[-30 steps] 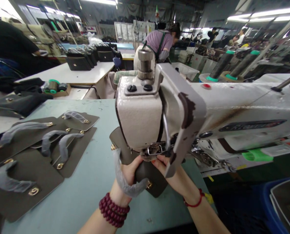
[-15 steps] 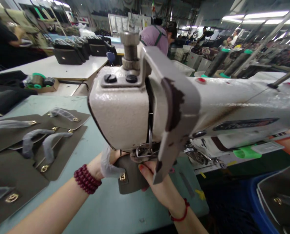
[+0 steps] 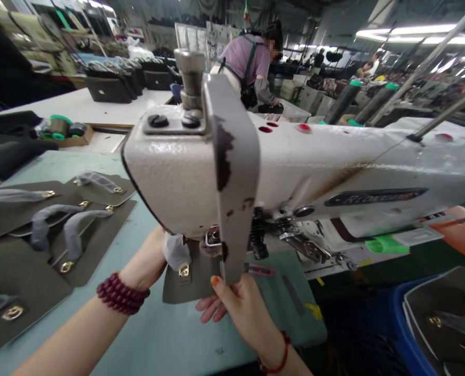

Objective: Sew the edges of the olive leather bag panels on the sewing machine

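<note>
- And here's the nameplate (image 3: pixel 377 197), right of centre: a dark, slanted strip on the sewing machine (image 3: pixel 173 177), pale capitals starting with what looks like "RLO", the rest too smeared to read!
- The machine's casing is glossy white metal, streaked with rust-brown, and the grey angled bracket (image 3: pixel 236 172) at its front has paint chipped away to dark patches.
- Under that head, lower centre, sits the panel (image 3: pixel 179 290): smooth, olive-grey, leather-like, its near edge showing on the table (image 3: pixel 150 339).
- Its handle (image 3: pixel 177 253) is bundled in cloudy, crinkled wrap, ending at a shiny gold fitting (image 3: pixel 183 271).
- Left hand (image 3: pixel 152 261), at the panel's left side: fingers tucked out of sight behind the wrapped handle, so I cannot tell what grip it has.
- Right hand (image 3: pixel 243 303), lower centre: thumb at the panel's right edge, fingertips just below, a narrow gap showing; whether they pinch the panel, I cannot tell.
- Round, maroon beads (image 3: pixel 122 294) circle the left wrist, a thin red band (image 3: pixel 285 344) the right.
- Near the right hand lies a slim pink-edged tool (image 3: pixel 260 270), its markings too small to read.
- Over at the left, matching panels (image 3: pixel 24 271) overlap, flat and matte, their arched handles wrapped too.
- Lower right, a curved blue plastic bin (image 3: pixel 402 313) holds more such pieces.
</note>
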### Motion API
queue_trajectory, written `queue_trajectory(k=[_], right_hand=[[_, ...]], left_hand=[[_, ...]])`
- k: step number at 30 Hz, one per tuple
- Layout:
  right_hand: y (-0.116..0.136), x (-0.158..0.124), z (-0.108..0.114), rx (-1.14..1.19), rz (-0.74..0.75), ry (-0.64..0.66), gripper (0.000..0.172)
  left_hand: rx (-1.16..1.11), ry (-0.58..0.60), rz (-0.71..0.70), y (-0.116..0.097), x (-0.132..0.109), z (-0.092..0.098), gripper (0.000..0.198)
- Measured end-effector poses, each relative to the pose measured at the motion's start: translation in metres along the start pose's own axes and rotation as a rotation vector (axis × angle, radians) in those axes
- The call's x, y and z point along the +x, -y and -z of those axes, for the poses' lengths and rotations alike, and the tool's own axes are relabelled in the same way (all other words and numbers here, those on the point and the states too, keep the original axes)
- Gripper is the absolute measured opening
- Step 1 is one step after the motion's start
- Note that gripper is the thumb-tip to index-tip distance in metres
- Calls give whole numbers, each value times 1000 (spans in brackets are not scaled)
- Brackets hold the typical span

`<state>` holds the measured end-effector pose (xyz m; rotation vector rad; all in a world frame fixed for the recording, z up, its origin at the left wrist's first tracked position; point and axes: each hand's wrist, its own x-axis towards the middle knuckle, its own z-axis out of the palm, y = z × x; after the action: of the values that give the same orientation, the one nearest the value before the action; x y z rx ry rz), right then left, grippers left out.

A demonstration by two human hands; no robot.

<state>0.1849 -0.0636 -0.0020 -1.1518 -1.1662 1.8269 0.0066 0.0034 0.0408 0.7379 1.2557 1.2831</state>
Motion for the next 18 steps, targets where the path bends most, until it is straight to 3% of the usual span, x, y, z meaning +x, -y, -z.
queue_trajectory(k=[5, 9, 14, 18], right_hand=[[-7, -4, -5, 80, 21, -25, 52], [-4, -6, -9, 94, 32, -51, 49], [-1, -8, -11, 2, 85, -97, 42], [1, -9, -12, -20, 78, -128, 39]], left_hand=[[-293, -94, 195, 56, -51, 19, 43], [-423, 35, 135, 91, -90, -2, 48], [-249, -151, 289, 89, -89, -23, 36], [-138, -129, 248, 86, -84, -16, 33]])
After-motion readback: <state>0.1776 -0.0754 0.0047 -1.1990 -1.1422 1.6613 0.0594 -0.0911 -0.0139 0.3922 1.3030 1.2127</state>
